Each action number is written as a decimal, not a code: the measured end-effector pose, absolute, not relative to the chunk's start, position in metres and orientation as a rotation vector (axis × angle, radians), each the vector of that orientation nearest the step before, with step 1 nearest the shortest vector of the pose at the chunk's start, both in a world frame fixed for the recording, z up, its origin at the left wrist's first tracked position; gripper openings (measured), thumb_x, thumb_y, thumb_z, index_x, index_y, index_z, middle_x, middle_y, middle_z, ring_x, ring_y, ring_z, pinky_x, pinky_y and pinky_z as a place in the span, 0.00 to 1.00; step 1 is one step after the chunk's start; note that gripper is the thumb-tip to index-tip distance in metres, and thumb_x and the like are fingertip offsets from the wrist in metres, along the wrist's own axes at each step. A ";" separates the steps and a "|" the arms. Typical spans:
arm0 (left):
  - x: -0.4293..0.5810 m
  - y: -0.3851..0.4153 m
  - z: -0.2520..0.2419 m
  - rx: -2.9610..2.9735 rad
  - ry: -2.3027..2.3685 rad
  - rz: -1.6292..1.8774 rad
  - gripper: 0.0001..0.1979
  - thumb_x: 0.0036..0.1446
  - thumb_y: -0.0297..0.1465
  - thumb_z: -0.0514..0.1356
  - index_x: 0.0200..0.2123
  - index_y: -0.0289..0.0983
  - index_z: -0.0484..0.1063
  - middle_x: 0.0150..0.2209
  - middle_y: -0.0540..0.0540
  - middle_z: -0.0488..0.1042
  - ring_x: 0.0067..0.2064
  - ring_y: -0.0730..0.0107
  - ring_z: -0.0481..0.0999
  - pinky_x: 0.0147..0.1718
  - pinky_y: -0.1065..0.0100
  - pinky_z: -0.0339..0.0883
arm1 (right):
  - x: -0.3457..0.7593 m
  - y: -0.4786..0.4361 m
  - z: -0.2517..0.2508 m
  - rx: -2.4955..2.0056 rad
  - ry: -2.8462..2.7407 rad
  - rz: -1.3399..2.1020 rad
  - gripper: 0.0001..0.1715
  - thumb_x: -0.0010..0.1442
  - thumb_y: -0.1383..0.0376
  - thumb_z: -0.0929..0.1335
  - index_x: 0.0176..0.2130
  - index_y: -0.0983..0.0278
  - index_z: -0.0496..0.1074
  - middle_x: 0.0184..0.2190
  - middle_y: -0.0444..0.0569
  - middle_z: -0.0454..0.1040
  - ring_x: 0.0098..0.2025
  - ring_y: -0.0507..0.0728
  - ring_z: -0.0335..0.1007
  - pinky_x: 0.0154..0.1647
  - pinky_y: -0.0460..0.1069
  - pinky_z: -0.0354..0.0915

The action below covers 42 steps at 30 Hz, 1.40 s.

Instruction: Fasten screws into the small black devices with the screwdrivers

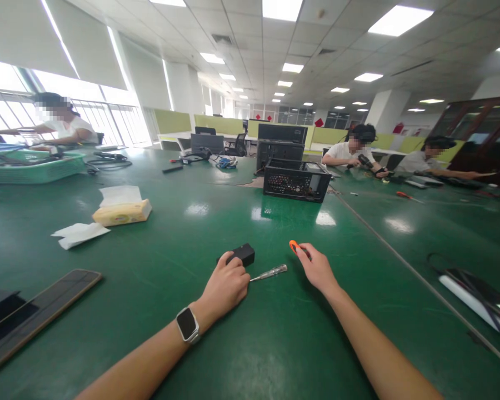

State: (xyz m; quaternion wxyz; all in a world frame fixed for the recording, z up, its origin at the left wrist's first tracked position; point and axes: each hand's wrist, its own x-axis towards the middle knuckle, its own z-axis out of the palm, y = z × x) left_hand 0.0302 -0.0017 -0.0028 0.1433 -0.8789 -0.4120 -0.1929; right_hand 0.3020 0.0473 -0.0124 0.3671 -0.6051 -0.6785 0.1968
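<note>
My left hand [227, 283], with a watch [187, 324] on its wrist, lies on the green table with its fingers curled over a small black box [245, 254]. A screwdriver with a clear handle [273, 272] lies beside that hand; its thin shaft points toward my fingers, and the tip is hidden. To the right, my right hand [316, 269] is closed around an orange-ended tool [293, 246]. Only the rounded orange end with a dark patch shows, so its exact kind cannot be made out. The two hands are apart, with the screwdriver between them.
A tissue pack [123, 212] and a loose tissue [80, 235] lie left. A dark flat panel [62, 300] lies front left, a green basket [33, 169] behind. Ahead stands an open black computer case [295, 180]. An orange screwdriver [405, 195] lies far right. Several people sit around the table.
</note>
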 end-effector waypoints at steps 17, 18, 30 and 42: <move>-0.008 0.021 0.000 -2.591 -1.447 -0.682 0.19 0.65 0.35 0.51 0.57 0.40 0.65 0.55 0.43 0.70 0.50 0.63 0.70 0.50 0.61 0.67 | 0.303 0.043 0.003 -0.877 -0.775 1.517 0.25 0.55 0.46 0.65 0.24 0.64 0.69 0.11 0.37 0.56 0.13 0.48 0.54 0.13 0.43 0.51; -0.008 0.022 -0.001 -2.610 -1.408 -0.688 0.19 0.66 0.34 0.50 0.58 0.40 0.65 0.56 0.43 0.69 0.52 0.63 0.69 0.51 0.59 0.66 | 0.302 0.043 0.002 -0.886 -0.775 1.508 0.25 0.55 0.46 0.65 0.24 0.64 0.68 0.11 0.36 0.53 0.12 0.46 0.49 0.12 0.42 0.48; 0.020 0.011 0.010 -2.525 -1.410 -0.514 0.21 0.66 0.32 0.48 0.61 0.47 0.59 0.51 0.43 0.68 0.51 0.60 0.66 0.52 0.55 0.59 | 0.286 0.037 -0.007 -0.925 -0.836 1.378 0.13 0.48 0.58 0.71 0.29 0.62 0.65 0.11 0.35 0.61 0.10 0.47 0.54 0.09 0.42 0.49; 0.038 0.005 0.007 -2.457 -1.411 -0.538 0.18 0.65 0.33 0.49 0.57 0.39 0.63 0.49 0.41 0.68 0.48 0.59 0.65 0.48 0.58 0.59 | 0.283 0.033 -0.005 -0.847 -0.890 1.395 0.15 0.49 0.55 0.71 0.26 0.63 0.66 0.12 0.40 0.67 0.12 0.49 0.61 0.11 0.42 0.54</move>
